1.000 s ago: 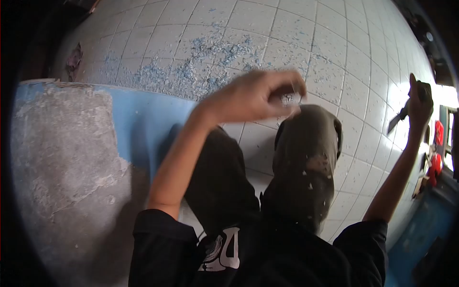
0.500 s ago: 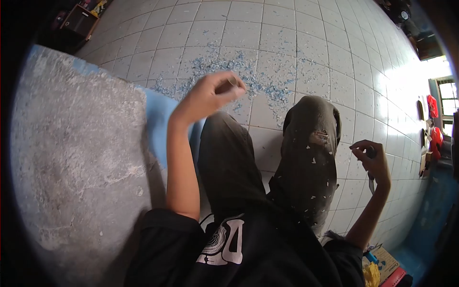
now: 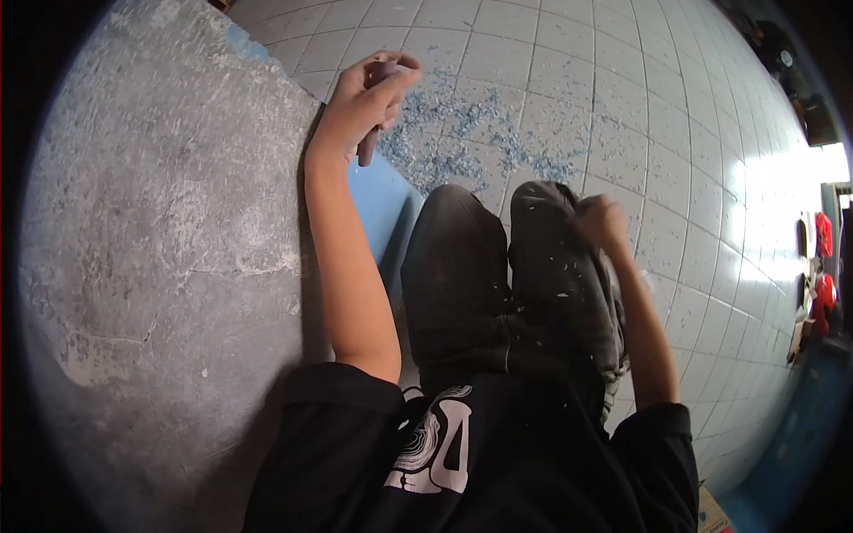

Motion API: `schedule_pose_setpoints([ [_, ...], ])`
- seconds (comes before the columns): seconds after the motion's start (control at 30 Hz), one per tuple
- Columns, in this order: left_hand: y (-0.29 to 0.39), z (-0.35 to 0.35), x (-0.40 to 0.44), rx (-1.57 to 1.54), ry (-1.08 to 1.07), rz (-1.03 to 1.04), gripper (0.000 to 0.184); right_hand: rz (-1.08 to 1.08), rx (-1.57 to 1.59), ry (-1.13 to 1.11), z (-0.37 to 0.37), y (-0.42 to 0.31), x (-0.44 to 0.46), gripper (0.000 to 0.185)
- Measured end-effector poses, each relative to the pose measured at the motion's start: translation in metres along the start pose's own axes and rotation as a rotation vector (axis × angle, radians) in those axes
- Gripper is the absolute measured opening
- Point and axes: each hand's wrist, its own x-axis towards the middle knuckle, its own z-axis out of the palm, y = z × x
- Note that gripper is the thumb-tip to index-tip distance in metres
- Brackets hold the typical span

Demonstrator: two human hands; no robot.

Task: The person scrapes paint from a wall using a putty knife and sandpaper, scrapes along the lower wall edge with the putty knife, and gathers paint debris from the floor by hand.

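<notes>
My left hand (image 3: 369,102) is closed round a short brown stick-like piece (image 3: 367,149), whose lower end sticks out below the palm; its exact kind I cannot make out. The hand is raised above the floor, near the edge of a grey ledge (image 3: 178,231) with a blue side. By my right knee is my right hand (image 3: 606,224), smeared by motion, so its fingers and anything in them do not show clearly. Small pale flakes (image 3: 562,293) dot the dark trousers (image 3: 462,275) near it.
Blue and white shavings (image 3: 453,160) lie scattered over the white tiled floor (image 3: 569,35) in front of my knees. Red items (image 3: 825,302) stand at the far right by a bright opening. A cardboard piece (image 3: 711,511) shows at the lower right.
My view has shifted left and my knees have come closer together. My right hand, earlier out to the side with a dark-handled tool, has moved in to the right knee. The left hand's piece now shows more.
</notes>
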Motion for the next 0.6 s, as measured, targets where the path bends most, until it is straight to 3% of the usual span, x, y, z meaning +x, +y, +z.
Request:
schedule_pose_setpoints([
  [0.03, 0.001, 0.000, 0.003, 0.013, -0.004, 0.030, 0.018, -0.244, -0.071, -0.023, 0.017, -0.014, -0.011, 0.030],
  [0.1, -0.001, -0.002, -0.001, 0.011, -0.022, -0.002, 0.019, -0.262, 0.127, -0.157, 0.005, -0.006, -0.001, 0.028],
  [0.13, -0.002, -0.001, -0.002, 0.013, -0.003, 0.012, 0.020, -0.105, 0.059, -0.220, -0.007, 0.011, 0.025, 0.029],
  [0.17, -0.002, 0.000, -0.003, 0.013, 0.015, 0.036, 0.020, -0.121, -0.027, -0.092, -0.010, 0.013, 0.020, 0.028],
  [0.27, 0.001, -0.001, -0.008, -0.023, 0.032, 0.047, 0.021, -0.518, -0.151, -0.002, 0.015, -0.019, -0.020, 0.024],
  [0.3, 0.001, -0.002, -0.011, -0.026, 0.032, 0.044, 0.021, -0.513, -0.147, -0.005, 0.001, -0.012, -0.013, 0.024],
  [0.37, 0.003, -0.002, -0.015, -0.032, 0.017, 0.033, 0.022, -0.133, -0.070, -0.146, -0.030, 0.007, 0.021, 0.024],
  [0.4, 0.005, -0.003, -0.015, -0.042, 0.008, 0.024, 0.023, -0.109, -0.079, 0.094, -0.012, 0.005, 0.013, 0.023],
  [0.5, 0.000, -0.005, -0.007, -0.054, -0.017, 0.044, 0.024, -0.407, -0.216, 0.050, -0.003, -0.028, -0.025, 0.020],
  [0.6, -0.004, -0.008, 0.001, -0.053, -0.025, 0.057, 0.022, -0.396, -0.030, 0.124, -0.049, -0.042, -0.030, 0.016],
])
